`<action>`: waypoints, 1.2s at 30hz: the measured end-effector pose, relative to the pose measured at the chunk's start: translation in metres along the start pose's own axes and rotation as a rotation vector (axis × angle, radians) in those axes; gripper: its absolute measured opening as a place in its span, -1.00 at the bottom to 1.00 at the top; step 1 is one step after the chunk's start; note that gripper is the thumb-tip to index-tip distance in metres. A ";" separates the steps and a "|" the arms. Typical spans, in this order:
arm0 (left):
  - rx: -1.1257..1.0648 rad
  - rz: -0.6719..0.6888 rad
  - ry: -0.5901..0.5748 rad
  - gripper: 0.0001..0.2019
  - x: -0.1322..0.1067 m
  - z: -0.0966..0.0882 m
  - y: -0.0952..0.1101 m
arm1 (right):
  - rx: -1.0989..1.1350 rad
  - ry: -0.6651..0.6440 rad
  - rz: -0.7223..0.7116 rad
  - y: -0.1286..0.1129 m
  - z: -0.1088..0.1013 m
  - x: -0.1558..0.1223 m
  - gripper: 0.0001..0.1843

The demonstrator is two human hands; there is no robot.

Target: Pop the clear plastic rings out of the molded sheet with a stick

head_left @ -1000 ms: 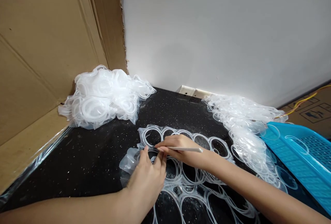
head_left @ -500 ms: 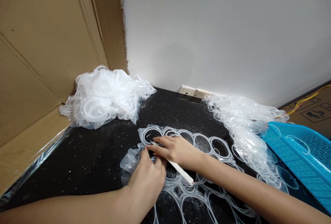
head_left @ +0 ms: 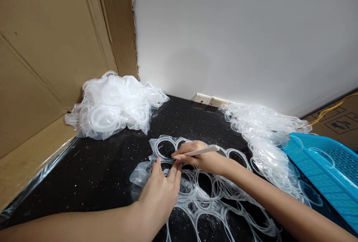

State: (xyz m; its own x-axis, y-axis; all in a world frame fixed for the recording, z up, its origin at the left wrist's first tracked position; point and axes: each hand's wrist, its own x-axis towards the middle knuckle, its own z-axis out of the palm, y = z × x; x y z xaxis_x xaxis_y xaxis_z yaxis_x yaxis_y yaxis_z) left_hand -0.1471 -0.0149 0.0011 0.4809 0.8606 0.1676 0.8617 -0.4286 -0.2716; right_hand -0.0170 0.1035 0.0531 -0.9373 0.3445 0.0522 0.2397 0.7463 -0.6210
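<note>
**Clear ring web held flat by both hands**

Left hand [head_left: 159, 193], fingers spread and released, presses the clear plastic ring web [head_left: 201, 197] on the black speckled countertop [head_left: 84, 171]. Right hand [head_left: 201, 160] clenches a white stick [head_left: 203, 151] above it. Blue perforated tray [head_left: 307, 160] holds loose clear rings [head_left: 321, 148].

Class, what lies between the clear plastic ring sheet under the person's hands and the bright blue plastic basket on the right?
A clear ring heap and the right forearm separate the ring sheet from the blue basket.
</note>
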 end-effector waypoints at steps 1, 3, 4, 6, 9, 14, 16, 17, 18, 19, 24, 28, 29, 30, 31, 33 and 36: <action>0.001 0.006 -0.002 -0.53 0.000 0.000 0.000 | -0.007 0.002 0.001 0.000 0.001 0.000 -0.69; 0.000 0.019 -0.017 -0.52 0.001 -0.001 0.000 | -0.035 -0.003 -0.023 0.001 0.002 0.001 -0.68; -0.003 0.024 -0.031 -0.52 0.001 -0.002 0.000 | -0.046 -0.014 -0.037 0.001 0.001 0.001 -0.67; -0.015 0.043 -0.071 -0.52 0.000 -0.003 0.000 | -0.048 -0.059 -0.045 0.000 -0.002 0.001 -0.66; -0.033 0.088 -0.148 -0.54 0.000 -0.005 -0.002 | -0.042 -0.143 -0.042 -0.001 -0.010 0.000 -0.62; -0.044 0.104 -0.202 -0.53 0.001 -0.009 -0.005 | -0.084 -0.213 -0.094 -0.001 -0.018 0.002 -0.60; -0.049 0.094 -0.194 -0.51 0.001 -0.009 -0.005 | -0.088 -0.231 -0.095 -0.002 -0.018 0.004 -0.60; -0.051 0.085 -0.190 -0.50 0.001 -0.009 -0.005 | -0.080 -0.234 -0.094 -0.002 -0.018 0.004 -0.61; -0.051 0.078 -0.185 -0.49 0.001 -0.009 -0.005 | -0.069 -0.233 -0.092 -0.002 -0.018 0.004 -0.62; -0.050 0.072 -0.181 -0.48 0.001 -0.010 -0.005 | -0.057 -0.228 -0.091 -0.002 -0.018 0.004 -0.62; -0.044 0.064 -0.198 -0.45 0.002 -0.013 -0.005 | -0.051 -0.221 -0.095 0.001 -0.019 0.001 -0.62; -0.037 0.064 -0.236 -0.42 0.004 -0.014 -0.005 | -0.062 -0.203 -0.091 0.007 -0.020 -0.002 -0.60; -0.036 0.067 -0.243 -0.42 0.004 -0.014 -0.005 | -0.070 -0.198 -0.091 0.008 -0.021 -0.003 -0.59; -0.034 0.070 -0.247 -0.42 0.003 -0.014 -0.004 | -0.082 -0.197 -0.093 0.010 -0.021 -0.004 -0.59; -0.032 0.069 -0.247 -0.42 0.003 -0.013 -0.004 | -0.096 -0.196 -0.097 0.010 -0.022 -0.005 -0.59; -0.031 0.063 -0.240 -0.42 0.002 -0.013 -0.004 | -0.124 -0.192 -0.109 0.012 -0.023 -0.006 -0.60; -0.025 0.054 -0.227 -0.40 0.001 -0.013 -0.004 | -0.168 -0.180 -0.103 0.012 -0.024 -0.008 -0.62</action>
State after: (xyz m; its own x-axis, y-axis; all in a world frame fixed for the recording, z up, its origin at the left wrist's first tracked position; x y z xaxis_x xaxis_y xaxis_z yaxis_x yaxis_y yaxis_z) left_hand -0.1479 -0.0160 0.0143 0.4800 0.8748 -0.0651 0.8409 -0.4800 -0.2501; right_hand 0.0000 0.1236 0.0638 -0.9852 0.1664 -0.0410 0.1655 0.8611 -0.4807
